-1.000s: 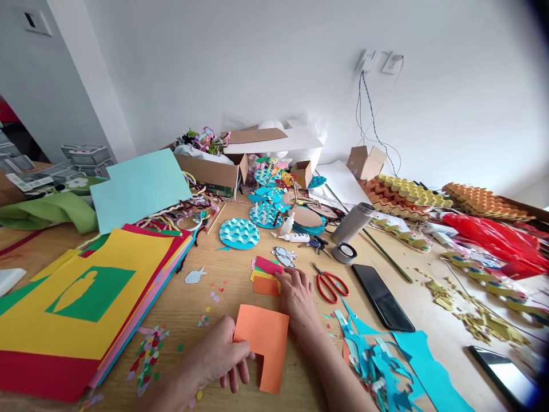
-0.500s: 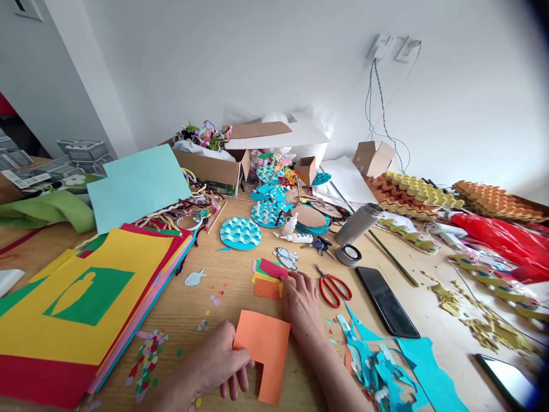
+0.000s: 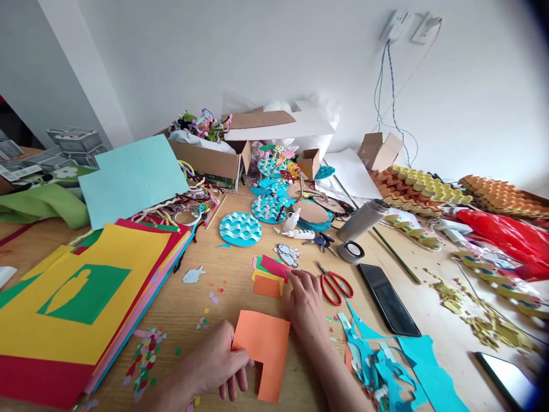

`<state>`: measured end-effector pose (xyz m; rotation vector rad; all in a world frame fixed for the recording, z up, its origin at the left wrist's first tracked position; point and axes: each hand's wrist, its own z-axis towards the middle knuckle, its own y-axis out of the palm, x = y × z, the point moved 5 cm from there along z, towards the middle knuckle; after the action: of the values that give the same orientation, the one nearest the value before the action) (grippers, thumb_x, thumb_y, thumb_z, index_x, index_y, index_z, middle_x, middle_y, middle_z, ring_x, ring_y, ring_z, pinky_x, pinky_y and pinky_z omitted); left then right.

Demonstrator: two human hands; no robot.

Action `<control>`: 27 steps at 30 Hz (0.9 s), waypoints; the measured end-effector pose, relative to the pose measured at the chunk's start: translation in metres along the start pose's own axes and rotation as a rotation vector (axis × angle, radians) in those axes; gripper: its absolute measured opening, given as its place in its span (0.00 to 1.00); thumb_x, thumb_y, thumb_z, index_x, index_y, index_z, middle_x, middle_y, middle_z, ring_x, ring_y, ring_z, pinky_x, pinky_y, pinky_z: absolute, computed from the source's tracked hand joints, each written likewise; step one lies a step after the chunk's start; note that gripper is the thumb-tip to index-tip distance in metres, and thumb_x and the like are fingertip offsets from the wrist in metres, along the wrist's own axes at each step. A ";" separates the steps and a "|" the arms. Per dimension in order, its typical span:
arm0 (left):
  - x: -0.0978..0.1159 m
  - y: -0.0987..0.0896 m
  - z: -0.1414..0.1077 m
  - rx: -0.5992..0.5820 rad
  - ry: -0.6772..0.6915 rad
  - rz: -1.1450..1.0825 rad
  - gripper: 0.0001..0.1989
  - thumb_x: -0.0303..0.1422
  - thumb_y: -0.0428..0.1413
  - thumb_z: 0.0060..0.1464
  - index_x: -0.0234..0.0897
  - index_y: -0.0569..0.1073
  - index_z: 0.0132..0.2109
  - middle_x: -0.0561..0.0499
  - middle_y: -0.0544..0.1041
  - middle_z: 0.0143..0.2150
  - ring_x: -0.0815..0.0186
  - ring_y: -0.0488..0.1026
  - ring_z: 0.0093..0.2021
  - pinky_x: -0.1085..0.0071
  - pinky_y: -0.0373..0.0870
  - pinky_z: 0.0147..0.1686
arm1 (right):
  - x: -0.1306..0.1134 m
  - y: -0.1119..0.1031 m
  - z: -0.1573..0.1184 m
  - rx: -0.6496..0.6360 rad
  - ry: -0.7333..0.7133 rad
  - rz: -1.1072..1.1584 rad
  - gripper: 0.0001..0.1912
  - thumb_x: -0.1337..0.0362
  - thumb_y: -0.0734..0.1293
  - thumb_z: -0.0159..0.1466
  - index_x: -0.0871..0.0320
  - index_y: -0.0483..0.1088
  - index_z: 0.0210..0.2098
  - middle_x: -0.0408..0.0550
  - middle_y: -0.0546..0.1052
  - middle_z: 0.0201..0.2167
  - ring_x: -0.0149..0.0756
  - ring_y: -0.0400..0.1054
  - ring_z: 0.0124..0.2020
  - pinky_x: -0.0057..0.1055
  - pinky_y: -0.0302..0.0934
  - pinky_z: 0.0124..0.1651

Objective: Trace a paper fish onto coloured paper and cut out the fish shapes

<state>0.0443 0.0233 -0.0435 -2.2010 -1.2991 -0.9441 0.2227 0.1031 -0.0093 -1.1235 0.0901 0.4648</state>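
Note:
My left hand [image 3: 221, 357] pinches an orange sheet of paper [image 3: 263, 335] by its left edge, thumb on top. This sheet has a rectangular notch cut from its lower left. Beyond it lies a small fanned pile of paper rectangles, with an orange piece [image 3: 268, 286] in front, a yellow one [image 3: 259, 274] under it and a red piece [image 3: 274, 267] at the back. The fingers of my right hand [image 3: 305, 294] are bent around the right corner of the red piece; the thumb is mostly hidden. Red-handled scissors [image 3: 335, 285] lie just right of that hand.
A stack of coloured sheets [image 3: 128, 252] fills the left side, with paper confetti [image 3: 146, 355] beside it. To the right are a black phone [image 3: 388, 297], blue paper scraps [image 3: 381, 366] and a metal flask [image 3: 362, 220]. Glue bottles [image 3: 300, 234] and a wavy blue disc [image 3: 240, 229] lie farther back.
The camera view has tilted and shifted slightly. My right hand and the red piece's corner sit a touch farther right; my left hand keeps its hold on the orange sheet.

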 end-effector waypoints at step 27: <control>0.021 -0.003 -0.011 -0.003 0.216 -0.118 0.15 0.39 0.52 0.44 0.31 0.72 0.34 0.51 0.75 0.19 0.72 0.65 0.13 0.78 0.58 0.14 | -0.019 -0.036 -0.019 -0.577 0.343 1.114 0.20 0.52 0.70 0.58 0.61 0.72 0.42 0.44 0.72 0.26 0.32 0.67 0.27 0.28 0.62 0.30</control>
<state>0.0452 0.0305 -0.0208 -1.9778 -1.3355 -1.1930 0.2230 0.0677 0.0184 -1.6595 0.9646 1.3365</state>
